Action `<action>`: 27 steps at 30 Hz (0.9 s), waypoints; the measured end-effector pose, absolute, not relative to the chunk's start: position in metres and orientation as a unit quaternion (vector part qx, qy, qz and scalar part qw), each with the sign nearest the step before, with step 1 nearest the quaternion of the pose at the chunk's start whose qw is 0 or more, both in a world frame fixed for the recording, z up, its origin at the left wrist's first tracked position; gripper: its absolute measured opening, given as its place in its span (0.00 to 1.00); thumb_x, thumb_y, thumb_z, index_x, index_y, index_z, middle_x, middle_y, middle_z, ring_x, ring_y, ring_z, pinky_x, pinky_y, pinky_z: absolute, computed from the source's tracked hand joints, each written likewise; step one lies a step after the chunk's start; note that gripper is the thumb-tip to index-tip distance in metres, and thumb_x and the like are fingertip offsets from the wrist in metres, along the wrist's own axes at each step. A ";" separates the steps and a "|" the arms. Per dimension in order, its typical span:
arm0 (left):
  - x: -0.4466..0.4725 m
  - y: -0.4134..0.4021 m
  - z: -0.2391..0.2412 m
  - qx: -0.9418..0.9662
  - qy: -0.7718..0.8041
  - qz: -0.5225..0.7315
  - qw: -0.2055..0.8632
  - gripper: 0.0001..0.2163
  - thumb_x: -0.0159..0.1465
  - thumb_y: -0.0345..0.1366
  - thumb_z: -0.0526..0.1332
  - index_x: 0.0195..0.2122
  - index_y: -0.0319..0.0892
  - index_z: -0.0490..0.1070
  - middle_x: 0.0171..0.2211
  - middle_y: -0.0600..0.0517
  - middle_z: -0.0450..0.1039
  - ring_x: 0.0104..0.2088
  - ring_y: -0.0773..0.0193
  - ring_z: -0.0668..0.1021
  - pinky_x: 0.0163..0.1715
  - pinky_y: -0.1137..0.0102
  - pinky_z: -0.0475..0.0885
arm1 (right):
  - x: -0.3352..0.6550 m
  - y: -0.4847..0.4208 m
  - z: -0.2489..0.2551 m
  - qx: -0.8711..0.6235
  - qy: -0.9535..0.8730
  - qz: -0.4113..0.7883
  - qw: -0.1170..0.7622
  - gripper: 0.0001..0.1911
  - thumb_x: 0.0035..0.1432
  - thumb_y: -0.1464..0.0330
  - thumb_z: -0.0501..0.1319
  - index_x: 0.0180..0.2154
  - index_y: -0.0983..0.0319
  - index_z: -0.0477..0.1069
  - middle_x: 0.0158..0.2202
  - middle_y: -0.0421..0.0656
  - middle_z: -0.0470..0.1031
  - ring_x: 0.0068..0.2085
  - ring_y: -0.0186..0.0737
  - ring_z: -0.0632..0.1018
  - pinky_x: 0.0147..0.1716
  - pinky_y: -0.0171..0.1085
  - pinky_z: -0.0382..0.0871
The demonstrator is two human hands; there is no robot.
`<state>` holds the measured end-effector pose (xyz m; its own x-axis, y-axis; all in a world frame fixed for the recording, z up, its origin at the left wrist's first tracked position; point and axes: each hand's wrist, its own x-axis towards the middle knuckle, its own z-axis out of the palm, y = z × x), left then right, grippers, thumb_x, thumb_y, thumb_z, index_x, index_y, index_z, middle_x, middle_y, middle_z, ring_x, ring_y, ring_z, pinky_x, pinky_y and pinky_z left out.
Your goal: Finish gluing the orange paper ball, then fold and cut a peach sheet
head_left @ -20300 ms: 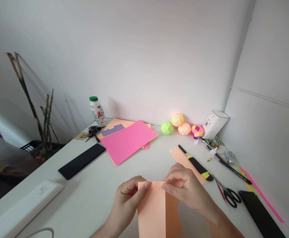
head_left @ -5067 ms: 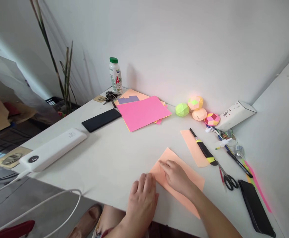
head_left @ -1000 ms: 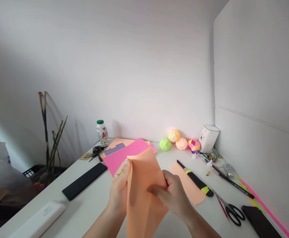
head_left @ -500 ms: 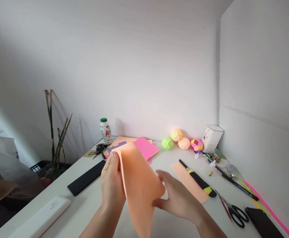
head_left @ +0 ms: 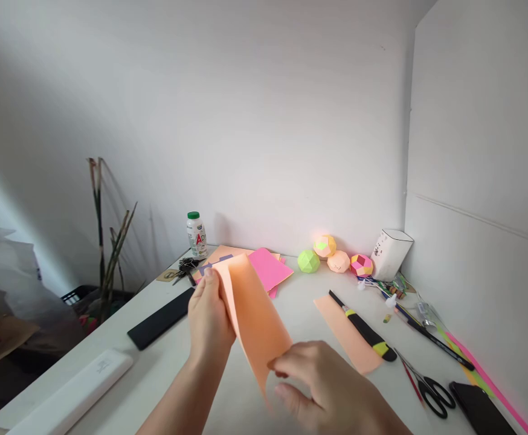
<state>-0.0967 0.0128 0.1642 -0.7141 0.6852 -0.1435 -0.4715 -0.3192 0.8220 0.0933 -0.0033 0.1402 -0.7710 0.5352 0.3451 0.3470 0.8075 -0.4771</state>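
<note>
A sheet of peach-orange paper (head_left: 257,320), bent over on itself, is held up in the air above the table. My left hand (head_left: 209,314) is closed on its left side near the top, thumb up at the edge. At the sheet's lower right edge is my right hand (head_left: 325,374). Its fingertips touch the paper while the thumb stands apart from them, leaving a gap. The bottom corner of the sheet is blurred.
On the white table lie a peach paper strip (head_left: 345,335), a yellow-black utility knife (head_left: 366,332), scissors (head_left: 431,389) and a phone (head_left: 479,408). Behind are pink paper (head_left: 270,269), paper balls (head_left: 308,261) and a bottle (head_left: 196,235). Left are black (head_left: 159,320) and white (head_left: 74,393) bars.
My right hand has moved down and its thumb has come away from the paper. The sheet has narrowed in view, its fold opening toward the left. My left hand keeps its hold.
</note>
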 end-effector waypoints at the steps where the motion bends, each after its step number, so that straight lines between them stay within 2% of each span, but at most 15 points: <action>1: -0.093 0.013 0.162 0.128 0.455 0.800 0.369 0.17 0.55 0.51 0.65 0.30 0.40 0.70 0.21 0.56 0.69 0.18 0.69 0.71 0.16 0.77 0.64 | 0.093 -0.004 0.143 -0.239 -0.908 0.206 0.276 0.09 0.61 0.64 0.55 0.40 0.59 0.72 0.30 0.40 0.76 0.31 0.37 0.76 0.32 0.34 0.70; 3: -0.081 0.010 0.156 0.164 0.440 0.792 0.389 0.18 0.56 0.53 0.63 0.29 0.41 0.69 0.20 0.57 0.68 0.17 0.70 0.69 0.16 0.77 0.64 | 0.089 -0.006 0.146 -0.248 -0.878 0.196 0.358 0.16 0.63 0.57 0.55 0.44 0.61 0.70 0.39 0.46 0.75 0.40 0.42 0.76 0.38 0.38 0.72; 5: -0.067 0.003 0.149 0.215 0.433 0.782 0.394 0.19 0.57 0.54 0.62 0.26 0.42 0.66 0.19 0.57 0.67 0.18 0.71 0.68 0.18 0.77 0.65 | 0.083 -0.007 0.144 -0.276 -0.844 0.131 0.440 0.22 0.60 0.51 0.56 0.45 0.62 0.69 0.50 0.53 0.70 0.50 0.49 0.73 0.45 0.44 0.71; 6: -0.060 -0.001 0.146 0.242 0.437 0.774 0.388 0.20 0.58 0.55 0.61 0.24 0.42 0.64 0.18 0.58 0.66 0.18 0.71 0.67 0.18 0.78 0.64 | 0.080 -0.007 0.141 -0.294 -0.826 0.095 0.471 0.21 0.60 0.51 0.56 0.43 0.62 0.69 0.54 0.55 0.66 0.54 0.53 0.70 0.47 0.48 0.70; 8: -0.050 -0.010 0.140 0.303 0.446 0.759 0.364 0.21 0.60 0.54 0.58 0.23 0.41 0.64 0.18 0.58 0.65 0.18 0.72 0.67 0.18 0.78 0.63 | 0.076 -0.006 0.135 -0.321 -0.790 0.049 0.521 0.14 0.62 0.56 0.57 0.38 0.61 0.69 0.57 0.55 0.63 0.56 0.54 0.67 0.49 0.50 0.68; 11: -0.045 -0.020 0.134 0.403 0.440 0.732 0.329 0.20 0.63 0.54 0.55 0.28 0.41 0.70 0.22 0.54 0.71 0.22 0.68 0.71 0.21 0.76 0.67 | 0.076 -0.004 0.132 -0.318 -0.749 0.085 0.575 0.03 0.62 0.69 0.57 0.34 0.59 0.67 0.48 0.50 0.71 0.50 0.47 0.73 0.46 0.45 0.71; 14: -0.045 -0.024 0.129 0.484 0.413 0.711 0.300 0.18 0.66 0.50 0.52 0.36 0.42 0.74 0.32 0.48 0.77 0.31 0.63 0.76 0.31 0.72 0.71 | 0.079 -0.003 0.139 -0.310 -0.717 0.169 0.601 0.05 0.62 0.72 0.55 0.33 0.59 0.67 0.37 0.45 0.74 0.40 0.40 0.76 0.39 0.38 0.73; 18: -0.046 -0.027 0.124 0.545 0.375 0.689 0.295 0.13 0.69 0.42 0.51 0.43 0.45 0.73 0.41 0.48 0.77 0.38 0.62 0.77 0.38 0.72 0.72 | 0.082 -0.002 0.146 -0.309 -0.685 0.188 0.633 0.06 0.62 0.73 0.56 0.33 0.59 0.68 0.33 0.42 0.74 0.37 0.37 0.75 0.35 0.34 0.72; 22: -0.046 -0.029 0.126 0.548 0.368 0.682 0.315 0.11 0.69 0.39 0.53 0.44 0.47 0.73 0.41 0.49 0.77 0.39 0.63 0.78 0.38 0.73 0.72 | 0.087 -0.003 0.146 -0.311 -0.685 0.184 0.632 0.05 0.61 0.73 0.57 0.32 0.59 0.68 0.30 0.40 0.73 0.33 0.35 0.74 0.32 0.32 0.71; 27: -0.046 -0.031 0.130 0.524 0.362 0.682 0.360 0.10 0.67 0.40 0.55 0.42 0.45 0.74 0.38 0.49 0.78 0.37 0.62 0.78 0.36 0.72 0.73 | 0.092 -0.003 0.146 -0.322 -0.677 0.196 0.632 0.05 0.59 0.72 0.60 0.30 0.59 0.67 0.26 0.38 0.72 0.26 0.32 0.72 0.25 0.30 0.67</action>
